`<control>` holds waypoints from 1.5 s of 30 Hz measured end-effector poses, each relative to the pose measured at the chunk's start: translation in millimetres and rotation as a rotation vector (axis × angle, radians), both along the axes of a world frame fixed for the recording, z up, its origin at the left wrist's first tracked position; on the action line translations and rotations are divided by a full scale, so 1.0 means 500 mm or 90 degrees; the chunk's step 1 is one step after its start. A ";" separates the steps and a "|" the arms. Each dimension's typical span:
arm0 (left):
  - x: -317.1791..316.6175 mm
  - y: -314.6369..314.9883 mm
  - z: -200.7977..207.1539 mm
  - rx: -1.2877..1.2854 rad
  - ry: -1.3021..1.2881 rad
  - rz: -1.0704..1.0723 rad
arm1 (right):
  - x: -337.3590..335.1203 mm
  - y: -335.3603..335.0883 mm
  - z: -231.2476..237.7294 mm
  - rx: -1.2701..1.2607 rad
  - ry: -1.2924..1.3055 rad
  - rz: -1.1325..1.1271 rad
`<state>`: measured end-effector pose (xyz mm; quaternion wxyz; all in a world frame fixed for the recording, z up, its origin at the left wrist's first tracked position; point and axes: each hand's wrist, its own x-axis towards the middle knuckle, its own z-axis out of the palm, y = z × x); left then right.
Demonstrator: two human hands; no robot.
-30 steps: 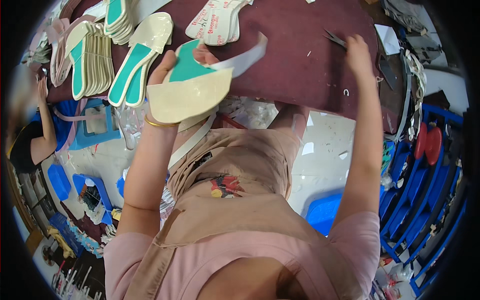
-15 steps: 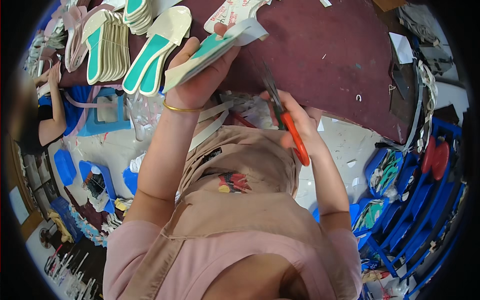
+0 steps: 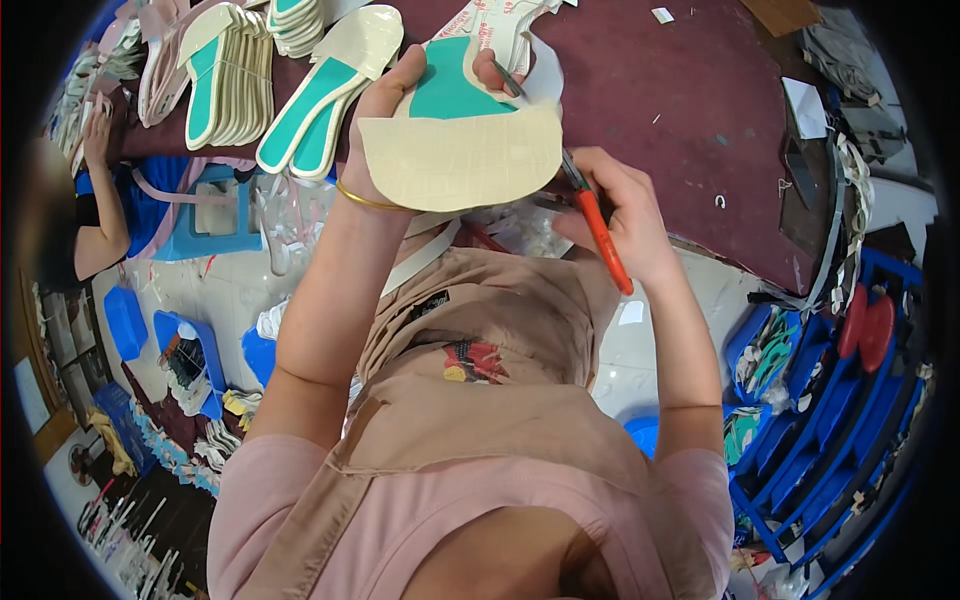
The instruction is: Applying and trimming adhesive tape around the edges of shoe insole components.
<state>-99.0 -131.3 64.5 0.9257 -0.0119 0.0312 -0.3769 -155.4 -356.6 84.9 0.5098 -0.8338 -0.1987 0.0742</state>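
Note:
My left hand (image 3: 375, 120) grips a cream and teal shoe insole (image 3: 462, 155), its rounded cream end tilted down toward me. The left thumb lies along one edge, and fingertips show at the far edge. My right hand (image 3: 628, 215) holds red-handled scissors (image 3: 598, 235) at the insole's right edge. Their blades pass partly behind the insole, and a dark tip shows beside the left fingertips. Whether the blades are closed is hidden. Just beyond my left hand, a pair of similar insoles (image 3: 335, 85) lies on the dark red table (image 3: 650, 130).
Bundled insoles (image 3: 230, 85) stand at the table's far left. White printed sheets (image 3: 500, 25) lie behind my hands. A blue rack (image 3: 830, 400) and scrap-filled blue bins (image 3: 765, 345) stand on the right. Another person's arm (image 3: 100, 200) is at the far left.
My left hand has turned the insole so its broad cream end faces me. The scissors have come from apart on the right to the insole's edge.

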 end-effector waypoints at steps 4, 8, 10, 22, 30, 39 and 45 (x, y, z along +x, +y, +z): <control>-0.009 -0.009 0.005 0.101 0.075 0.067 | 0.015 -0.023 -0.035 -0.090 -0.149 -0.139; -0.029 -0.042 0.032 0.405 -0.153 0.290 | 0.095 -0.114 -0.014 -0.444 -0.232 -0.308; -0.037 -0.050 0.040 0.504 -0.284 0.364 | 0.091 -0.094 -0.017 -0.151 -0.150 -0.223; -0.043 -0.050 0.074 0.625 -0.357 0.271 | 0.031 0.048 0.016 0.249 0.200 -0.191; -0.059 -0.064 0.054 0.534 -0.286 0.113 | 0.000 0.029 -0.035 0.123 0.325 -0.024; -0.016 -0.063 0.021 0.533 -0.285 0.019 | -0.100 0.039 -0.122 0.272 0.482 0.011; -0.032 -0.068 0.018 0.617 -0.213 0.044 | -0.090 0.044 -0.122 0.078 0.288 0.044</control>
